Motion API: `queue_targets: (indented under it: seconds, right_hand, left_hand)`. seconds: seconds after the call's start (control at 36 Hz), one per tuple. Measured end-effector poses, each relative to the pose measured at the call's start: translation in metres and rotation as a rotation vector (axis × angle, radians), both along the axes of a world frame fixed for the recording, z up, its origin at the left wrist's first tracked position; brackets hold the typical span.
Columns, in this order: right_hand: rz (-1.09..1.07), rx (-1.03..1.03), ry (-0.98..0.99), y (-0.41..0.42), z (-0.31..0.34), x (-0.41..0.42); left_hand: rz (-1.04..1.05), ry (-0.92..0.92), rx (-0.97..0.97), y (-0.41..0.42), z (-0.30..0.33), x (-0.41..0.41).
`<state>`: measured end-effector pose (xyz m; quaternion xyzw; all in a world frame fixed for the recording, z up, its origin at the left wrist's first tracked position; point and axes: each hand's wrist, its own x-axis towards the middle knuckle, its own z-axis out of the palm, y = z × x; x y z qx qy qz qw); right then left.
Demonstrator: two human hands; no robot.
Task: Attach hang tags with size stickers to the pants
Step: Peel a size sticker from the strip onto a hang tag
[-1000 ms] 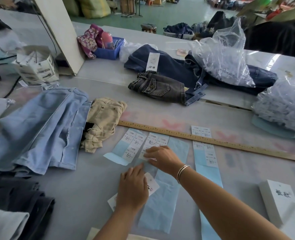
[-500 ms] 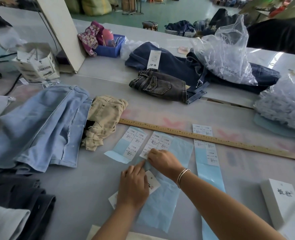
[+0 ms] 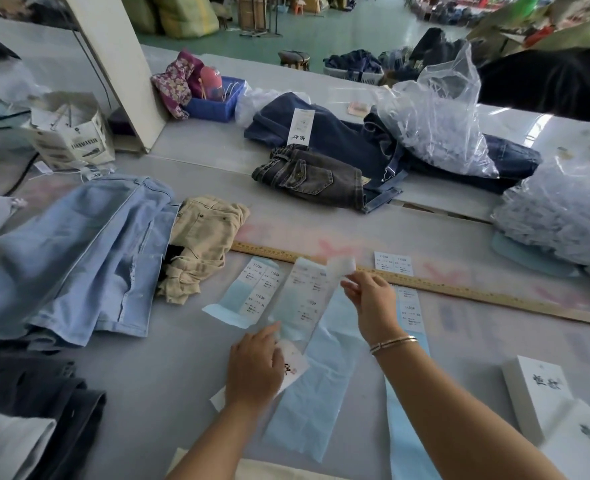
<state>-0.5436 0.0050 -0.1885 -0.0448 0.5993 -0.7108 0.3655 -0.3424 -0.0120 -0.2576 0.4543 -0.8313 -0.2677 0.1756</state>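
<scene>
Hang tag (image 3: 291, 370) lies on the bench (image 3: 141, 386) under the flat left hand (image 3: 254, 367), while the right hand's (image 3: 373, 304) grip pinches a lifted sticker (image 3: 338, 270).

White hang tag (image 3: 291, 370) flat beside sticker sheets (image 3: 302, 299)

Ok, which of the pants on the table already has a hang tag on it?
The dark blue jeans at the far side, with a white tag lying on them; the others show none.
</scene>
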Motion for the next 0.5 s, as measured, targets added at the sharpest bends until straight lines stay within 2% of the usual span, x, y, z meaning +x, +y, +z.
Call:
queue_targets:
  seconds: [0.11, 0.14, 0.22, 0.28, 0.39, 0.44, 0.5]
  right_hand:
    - [0.022, -0.159, -0.125, 0.042, 0.022, 0.010]
    - [0.033, -0.170, -0.132, 0.053, 0.025, 0.015]
    - [0.072, -0.177, -0.098, 0.085, 0.035, 0.035]
    - [0.123, -0.155, -0.004, 0.103, 0.040, 0.053]
    - [0.267, -0.092, 0.444, 0.137, 0.048, 0.095]
    - [0.313, -0.111, 0.602, 0.152, 0.053, 0.114]
    - [0.291, -0.178, 0.539, 0.166, 0.056, 0.131]
  left_hand:
    - [0.180, 0.307, 0.451, -0.016, 0.017, 0.005]
    - [0.207, 0.333, 0.482, -0.019, 0.021, 0.008]
    - [0.290, 0.381, 0.499, -0.017, 0.036, 0.015]
    - [0.340, 0.370, 0.481, -0.008, 0.048, 0.016]
    - [0.428, 0.386, 0.472, 0.026, 0.070, 0.015]
    - [0.453, 0.423, 0.453, 0.050, 0.083, 0.013]
    - [0.465, 0.484, 0.491, 0.078, 0.096, 0.009]
